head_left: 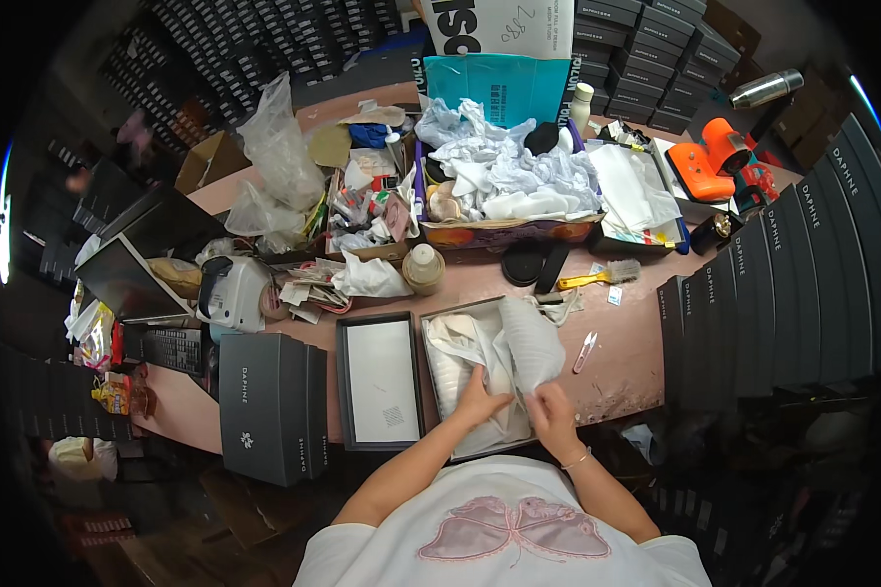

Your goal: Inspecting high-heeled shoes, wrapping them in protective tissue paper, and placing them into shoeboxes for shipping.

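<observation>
Dark closed box [264,401] at left, then box lid [379,380] lying inside-up. Next, open shoe box [440,338] on the table [626,362]: left hand [480,399] pressed into white tissue paper [470,342], fingers curled on it. Right hand [553,416] pinches the wrapped white bundle [532,342]. Small snips [585,350] further right.

Two hands work at the table: the left hand [478,398] and the right hand [550,411]. One open shoe box [439,323] lies under them, with one box lid [379,380] beside it. One white foam-wrapped item [531,342] is held up. One closed dark box [272,403] sits at the left. One pair of thread snips [584,351], one yellow-handled brush [602,276] and one orange tool [715,161] lie further off.
</observation>
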Demonstrator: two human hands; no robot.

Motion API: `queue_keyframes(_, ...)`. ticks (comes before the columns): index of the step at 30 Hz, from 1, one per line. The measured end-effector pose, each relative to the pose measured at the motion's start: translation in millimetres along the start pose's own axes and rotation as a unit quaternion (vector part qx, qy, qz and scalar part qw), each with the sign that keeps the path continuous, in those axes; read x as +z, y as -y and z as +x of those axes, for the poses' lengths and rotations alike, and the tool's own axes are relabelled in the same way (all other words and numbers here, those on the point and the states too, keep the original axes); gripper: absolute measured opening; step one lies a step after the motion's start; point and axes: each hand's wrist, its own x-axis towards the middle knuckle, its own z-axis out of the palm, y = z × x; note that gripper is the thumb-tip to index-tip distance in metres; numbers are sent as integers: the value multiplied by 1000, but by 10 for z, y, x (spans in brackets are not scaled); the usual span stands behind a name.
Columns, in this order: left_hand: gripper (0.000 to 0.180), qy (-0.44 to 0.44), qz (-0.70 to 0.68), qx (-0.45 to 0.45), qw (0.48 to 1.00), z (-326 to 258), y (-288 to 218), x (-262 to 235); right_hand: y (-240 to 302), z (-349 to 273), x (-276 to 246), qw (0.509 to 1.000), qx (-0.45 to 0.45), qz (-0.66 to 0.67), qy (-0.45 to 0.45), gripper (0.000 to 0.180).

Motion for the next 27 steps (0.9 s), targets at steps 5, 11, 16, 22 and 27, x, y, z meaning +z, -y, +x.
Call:
queue_keyframes(5, 77, -78, 16, 120, 990, -88, -213, 249, 10, -62, -444, 993, -99, -66, -15, 11)
queue_keyframes(11, 49, -292, 292, 245, 877, -746, -343, -466, -559, 262, -671, 995, 79, -37, -49, 42)
queue_keyframes(16, 41, -139, 386, -43, 911, -1027, 602, -1053, 365, 510, 497, 965, -161, -183, 100, 73)
queue_keyframes(22, 23, -149, 76, 29, 985, -1796, -412, -1269, 163, 483, 669, 918, -223, -245, 220, 76)
queue_keyframes(27, 41, 20, -247, 35, 968, -2284, -981, -1093, 411, 464, 144, 978, -14, 65, 195, 82)
